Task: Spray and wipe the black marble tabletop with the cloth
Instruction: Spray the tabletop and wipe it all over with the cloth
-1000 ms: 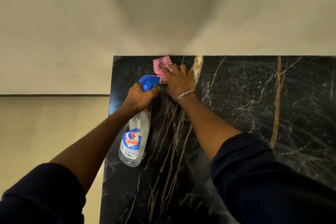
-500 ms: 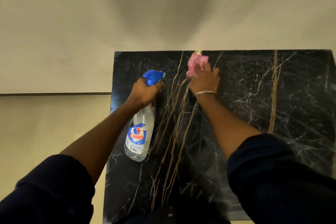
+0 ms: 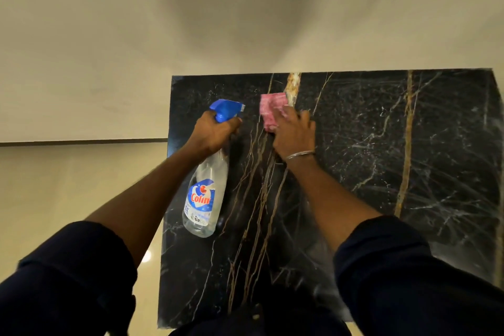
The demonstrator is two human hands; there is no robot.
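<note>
The black marble tabletop (image 3: pixel 381 161) with gold and white veins fills the middle and right of the view. My left hand (image 3: pixel 211 132) grips the neck of a clear spray bottle (image 3: pixel 204 199) with a blue trigger head and a "Colin" label, held over the tabletop's left part. My right hand (image 3: pixel 296 135), with a metal bangle on the wrist, presses flat on a pink cloth (image 3: pixel 271 110) lying on the marble a little short of the far edge. Part of the cloth is hidden under my fingers.
A plain pale wall (image 3: pixel 245 22) rises directly behind the tabletop's far edge. Left of the tabletop is glossy beige floor (image 3: pixel 68 185) with a dark skirting line. The tabletop's left edge runs close beside the bottle.
My right hand swept the pink cloth rightward along the far edge, then back left and toward me, off the edge. My left hand kept hold of the bottle, shifting slightly.
</note>
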